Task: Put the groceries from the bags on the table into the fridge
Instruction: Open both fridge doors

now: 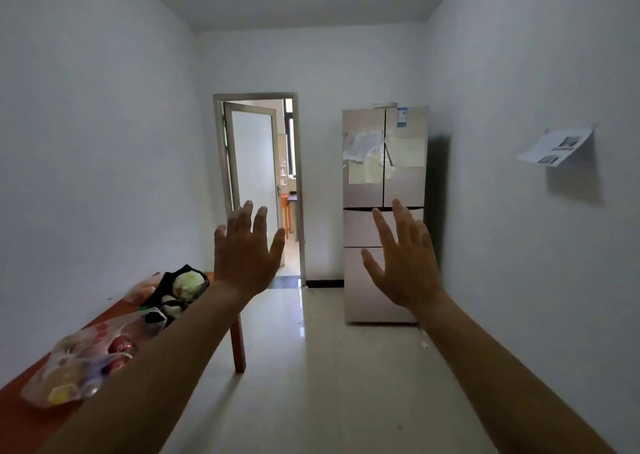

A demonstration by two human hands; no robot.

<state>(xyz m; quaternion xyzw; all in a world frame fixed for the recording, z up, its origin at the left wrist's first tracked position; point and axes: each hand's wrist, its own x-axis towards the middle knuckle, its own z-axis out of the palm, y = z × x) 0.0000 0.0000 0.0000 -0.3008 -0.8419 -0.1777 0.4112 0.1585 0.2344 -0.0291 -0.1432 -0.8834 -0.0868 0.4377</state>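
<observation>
Left hand [246,249]: raised in mid-air, back toward the camera, fingers straight and spread wide; holds nothing, touches nothing.

Right hand [405,263]: raised at a like height, fingers straight and fanned, thumb out to the left; holds nothing, touches nothing. The two hands are well apart.

Clear plastic bag [86,360]: lies on its side at the near end of the table; inside are red drink cans [119,344] and a yellow item, the rest too blurred to tell.

Black plastic bag [162,287]: further along the table, mouth open; a pale green round vegetable [188,282] and white items show in it.

Pale translucent bag [142,289]: just behind the black one, against the wall; contents unclear.

Red-brown wooden table [24,426]: stands along the left wall. All three bags sit low and left of the left hand, with the left forearm crossing in front of them without contact.

Tall beige fridge [384,190]: two upper doors and two lower drawers, all closed, against the far wall in the right corner, well beyond both hands; the right hand overlaps it in view. Sheets of paper [363,145] are stuck to its doors.

Open doorway [256,176]: left of the fridge.

Printed sheet [556,145]: fixed to the right wall.
</observation>
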